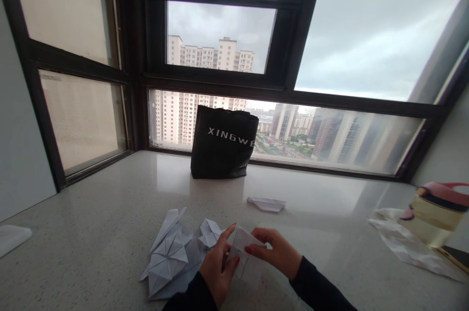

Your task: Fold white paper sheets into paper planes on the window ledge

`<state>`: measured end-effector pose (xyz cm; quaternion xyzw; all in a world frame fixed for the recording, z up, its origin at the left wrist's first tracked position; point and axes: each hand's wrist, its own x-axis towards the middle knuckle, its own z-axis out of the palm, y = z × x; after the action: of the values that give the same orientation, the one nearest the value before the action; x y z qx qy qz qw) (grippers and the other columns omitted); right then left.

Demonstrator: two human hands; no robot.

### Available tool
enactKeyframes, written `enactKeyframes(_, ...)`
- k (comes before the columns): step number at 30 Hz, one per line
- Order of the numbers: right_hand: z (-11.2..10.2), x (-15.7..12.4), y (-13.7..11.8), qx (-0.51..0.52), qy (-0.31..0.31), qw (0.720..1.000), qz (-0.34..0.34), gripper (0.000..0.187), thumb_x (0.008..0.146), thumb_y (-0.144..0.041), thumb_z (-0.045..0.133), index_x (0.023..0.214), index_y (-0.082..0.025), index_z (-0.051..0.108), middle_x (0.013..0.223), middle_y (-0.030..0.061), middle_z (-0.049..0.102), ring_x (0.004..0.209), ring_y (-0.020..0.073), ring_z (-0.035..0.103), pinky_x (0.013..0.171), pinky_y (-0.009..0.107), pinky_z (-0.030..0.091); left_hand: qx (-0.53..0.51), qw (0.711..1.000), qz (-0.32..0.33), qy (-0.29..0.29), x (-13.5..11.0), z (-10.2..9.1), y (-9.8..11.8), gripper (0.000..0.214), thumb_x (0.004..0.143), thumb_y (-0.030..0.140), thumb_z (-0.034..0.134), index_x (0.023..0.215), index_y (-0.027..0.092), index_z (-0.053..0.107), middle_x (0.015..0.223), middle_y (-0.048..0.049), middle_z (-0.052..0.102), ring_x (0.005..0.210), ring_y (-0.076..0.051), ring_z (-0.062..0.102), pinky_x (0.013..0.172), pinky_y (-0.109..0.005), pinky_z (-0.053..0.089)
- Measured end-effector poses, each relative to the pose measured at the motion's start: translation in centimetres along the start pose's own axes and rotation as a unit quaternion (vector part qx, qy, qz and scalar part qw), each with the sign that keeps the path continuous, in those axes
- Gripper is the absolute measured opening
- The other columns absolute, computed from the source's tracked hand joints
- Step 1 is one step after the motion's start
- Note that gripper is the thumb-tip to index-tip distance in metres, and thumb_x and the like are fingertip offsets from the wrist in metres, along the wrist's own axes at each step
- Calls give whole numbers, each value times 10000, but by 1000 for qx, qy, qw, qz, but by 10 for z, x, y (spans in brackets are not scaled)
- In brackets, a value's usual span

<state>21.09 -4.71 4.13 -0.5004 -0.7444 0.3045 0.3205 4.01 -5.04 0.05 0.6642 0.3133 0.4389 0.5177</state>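
Note:
Between my two hands is a folded sheet of white paper (246, 241), held just above the counter. My left hand (219, 264) grips its left side, thumb in front and fingers behind. On the right edge, my right hand (275, 251) pinches the paper between thumb and fingers. Left of my hands lies a pile of folded white paper pieces (169, 257), one with creases meeting at a centre. A smaller folded paper piece (210, 233) rests beside my left fingers. Farther back, a flat boat-like folded paper (266, 204) lies alone.
A black bag (224, 145) stands on the speckled counter (120, 233) against the window. At the right are a pink-lidded bottle (436, 213), a crumpled white tissue (406, 247) and a dark phone-like object (456, 256). A white object (14, 238) sits at the left edge.

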Motion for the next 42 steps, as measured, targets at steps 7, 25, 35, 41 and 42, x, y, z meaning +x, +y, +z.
enactKeyframes(7, -6, -1, 17, 18, -58, 997, 49, 199, 572, -330, 637, 560, -145, 565, 478, -51, 452, 451, 70, 342, 426, 194, 260, 34, 999, 9, 5, 3, 3, -30, 568, 661, 129, 517, 1202, 146, 345, 703, -2, 513, 574, -115, 493, 532, -197, 370)
enactKeyframes(25, -46, 3, 83, -155, 273, 924, 219, 171, 571, -350, 560, 483, -203, 543, 526, 32, 577, 583, 211, 527, 496, 280, 305, 93, 990, 35, -95, -7, 13, -20, 358, 568, -31, 412, 732, 166, 662, 638, -16, 608, 449, -85, 499, 453, -179, 320)
enactKeyframes(35, -38, 6, 77, -84, 274, 945, 154, 263, 601, -441, 534, 549, -184, 558, 493, -2, 550, 506, 161, 505, 453, 246, 331, 319, 926, 173, -104, 2, -5, 8, 311, 626, 32, 405, 792, 181, 621, 737, -72, 583, 693, -188, 508, 619, -267, 366)
enactKeyframes(41, -18, 10, 68, 16, 236, 966, 104, 321, 622, -480, 514, 568, -164, 509, 501, -22, 494, 469, 119, 452, 438, 230, 333, 558, 825, 72, 48, 20, -58, 58, 282, 669, 111, 422, 915, 170, 547, 901, -76, 555, 849, -244, 452, 727, -353, 317)
enactKeyframes(42, -15, 10, 67, 29, 229, 968, 99, 322, 623, -480, 515, 566, -164, 498, 500, -26, 483, 466, 114, 445, 436, 227, 331, 585, 807, 47, 68, 23, -68, 62, 265, 680, 120, 418, 909, 166, 542, 904, -76, 553, 843, -242, 458, 718, -349, 322)
